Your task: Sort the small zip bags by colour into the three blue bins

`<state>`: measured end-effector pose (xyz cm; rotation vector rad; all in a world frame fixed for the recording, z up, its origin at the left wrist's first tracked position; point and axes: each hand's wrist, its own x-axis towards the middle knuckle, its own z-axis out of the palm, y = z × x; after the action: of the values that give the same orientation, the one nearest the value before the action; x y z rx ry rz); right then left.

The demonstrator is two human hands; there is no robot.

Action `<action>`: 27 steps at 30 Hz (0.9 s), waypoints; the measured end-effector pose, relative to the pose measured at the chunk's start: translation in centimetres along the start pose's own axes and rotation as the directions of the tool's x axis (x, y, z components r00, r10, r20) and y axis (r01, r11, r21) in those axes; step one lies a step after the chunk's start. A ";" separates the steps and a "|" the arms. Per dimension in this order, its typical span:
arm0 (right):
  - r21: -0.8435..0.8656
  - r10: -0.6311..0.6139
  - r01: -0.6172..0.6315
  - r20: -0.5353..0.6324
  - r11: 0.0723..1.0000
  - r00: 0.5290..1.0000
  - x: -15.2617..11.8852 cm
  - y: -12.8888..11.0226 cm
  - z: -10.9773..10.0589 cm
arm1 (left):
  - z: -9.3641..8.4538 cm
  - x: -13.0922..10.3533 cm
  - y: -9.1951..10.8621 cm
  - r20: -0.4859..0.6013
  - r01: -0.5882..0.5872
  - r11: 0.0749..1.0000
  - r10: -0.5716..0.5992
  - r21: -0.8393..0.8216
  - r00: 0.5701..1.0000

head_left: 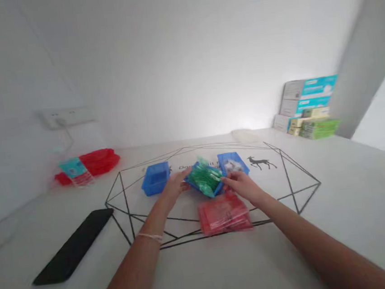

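In the middle of the table, a blue plastic bin (pixel 219 188) full of green plastic packets (pixel 205 177) sits turned at an angle. My left hand (pixel 178 185) grips its left end, the fingers partly hidden behind the wall. At the right corner of the same bin, my right hand (pixel 240 184) is closed with its fingertips on the rim, close to the packets. Red see-through plastic bags (pixel 223 213) lie in a flat stack just in front of the bin, below my right hand.
Another blue bin (pixel 155 179) stands to the left. A third blue bin (pixel 244 164) with whitish contents is behind my right hand. A black flat object (pixel 75 246) lies front left, a red bundle (pixel 100 161) back left. Stacked boxes (pixel 311 101) stand at the back right.
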<state>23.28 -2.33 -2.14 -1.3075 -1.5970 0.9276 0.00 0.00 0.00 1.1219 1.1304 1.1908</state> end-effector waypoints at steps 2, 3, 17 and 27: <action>0.028 -0.046 0.046 0.019 0.999 0.999 0.0 0.0 0.0 | -0.2 -0.4 0.6 -0.078 0.024 0.999 -0.026 -0.028 0.997; 0.033 -0.075 0.074 0.034 0.997 0.997 0.0 -0.1 -0.1 | -0.3 -0.5 0.8 -0.107 0.042 0.998 -0.046 -0.038 0.993; -0.297 -0.618 0.735 0.402 0.610 0.676 -2.5 -3.9 -4.2 | -2.5 -2.0 1.7 0.170 0.193 0.967 -0.221 0.164 0.960; -0.267 -0.494 0.635 0.442 0.724 0.749 -3.5 -4.1 -3.3 | -3.6 -2.9 3.1 0.378 -0.131 0.759 -0.161 0.638 0.912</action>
<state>25.24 -6.41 2.27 -0.8092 -2.3912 0.4446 -4.05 -2.65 2.90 1.7971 1.2406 0.4711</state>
